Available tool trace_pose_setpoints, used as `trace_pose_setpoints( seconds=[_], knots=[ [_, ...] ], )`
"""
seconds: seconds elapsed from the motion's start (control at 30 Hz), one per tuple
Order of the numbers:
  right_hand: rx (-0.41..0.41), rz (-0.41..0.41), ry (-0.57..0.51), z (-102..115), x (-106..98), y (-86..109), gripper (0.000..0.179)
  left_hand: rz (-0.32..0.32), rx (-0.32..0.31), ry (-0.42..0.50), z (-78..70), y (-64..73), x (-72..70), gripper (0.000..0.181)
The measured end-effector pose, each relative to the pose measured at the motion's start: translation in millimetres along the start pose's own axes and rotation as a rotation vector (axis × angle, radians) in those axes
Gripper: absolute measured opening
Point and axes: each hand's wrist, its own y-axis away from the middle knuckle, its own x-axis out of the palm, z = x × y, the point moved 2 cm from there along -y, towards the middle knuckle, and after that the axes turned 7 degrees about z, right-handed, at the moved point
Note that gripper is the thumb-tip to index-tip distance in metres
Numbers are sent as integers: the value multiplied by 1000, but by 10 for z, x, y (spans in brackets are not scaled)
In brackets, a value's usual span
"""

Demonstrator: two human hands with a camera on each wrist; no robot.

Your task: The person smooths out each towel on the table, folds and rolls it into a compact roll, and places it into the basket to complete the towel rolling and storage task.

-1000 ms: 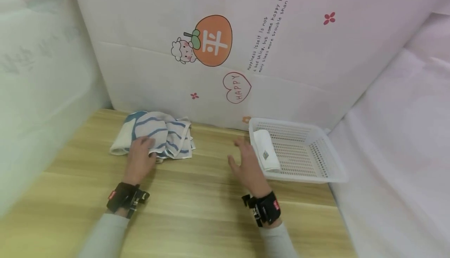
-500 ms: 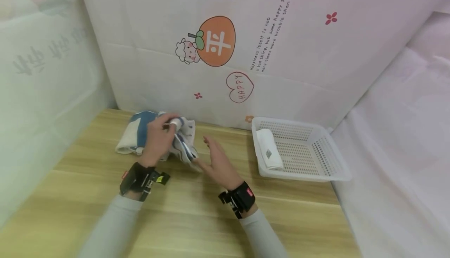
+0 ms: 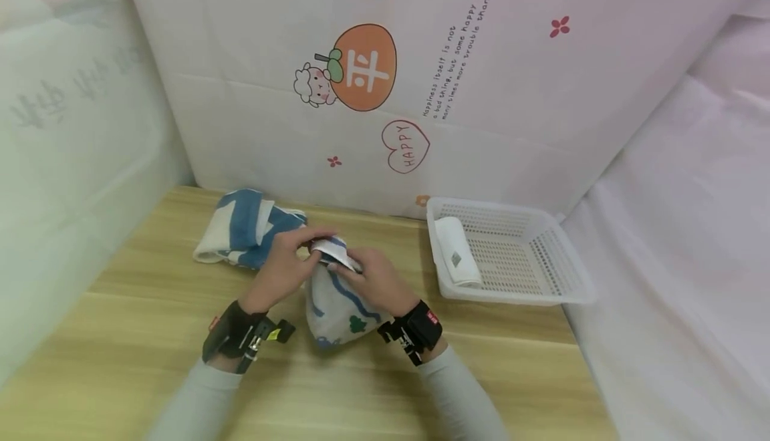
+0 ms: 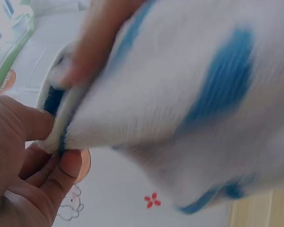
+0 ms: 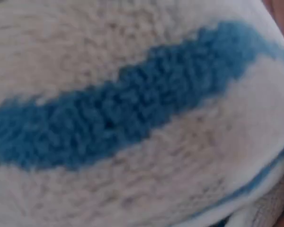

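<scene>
A white towel with blue stripes [image 3: 345, 311] hangs from both hands above the middle of the table. My left hand [image 3: 285, 267] pinches its upper edge between thumb and fingers; the left wrist view shows that pinch up close, with the towel [image 4: 156, 104] blurred. On the same edge, a little to the right, my right hand [image 3: 379, 280] pinches too. Striped terry cloth of the towel [image 5: 132, 104] fills the right wrist view and hides most of the right hand. Behind my left hand lies a crumpled blue and white towel [image 3: 243, 227].
A white plastic basket [image 3: 574, 264] stands at the back right, with a rolled white towel [image 3: 458, 250] along its left side. Printed white sheets [image 3: 481, 154] rise behind and beside the wooden table [image 3: 289, 387].
Both hands have come together and lifted the striped towel off the heap, bringing it nearer to me. The blue and white towel beneath is now uncovered. The basket has not moved.
</scene>
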Motion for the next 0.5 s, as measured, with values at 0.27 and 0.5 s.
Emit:
trace_pose_setpoints(
  seconds=[0.27, 0.5],
  knots=[
    [44, 24, 249, 10, -472, 150, 18, -44, 10, -200, 176, 115, -47, 43],
    [119, -20, 345, -68, -980, 288, 19, -107, -133, -270, 590, 270, -202, 44]
  ],
)
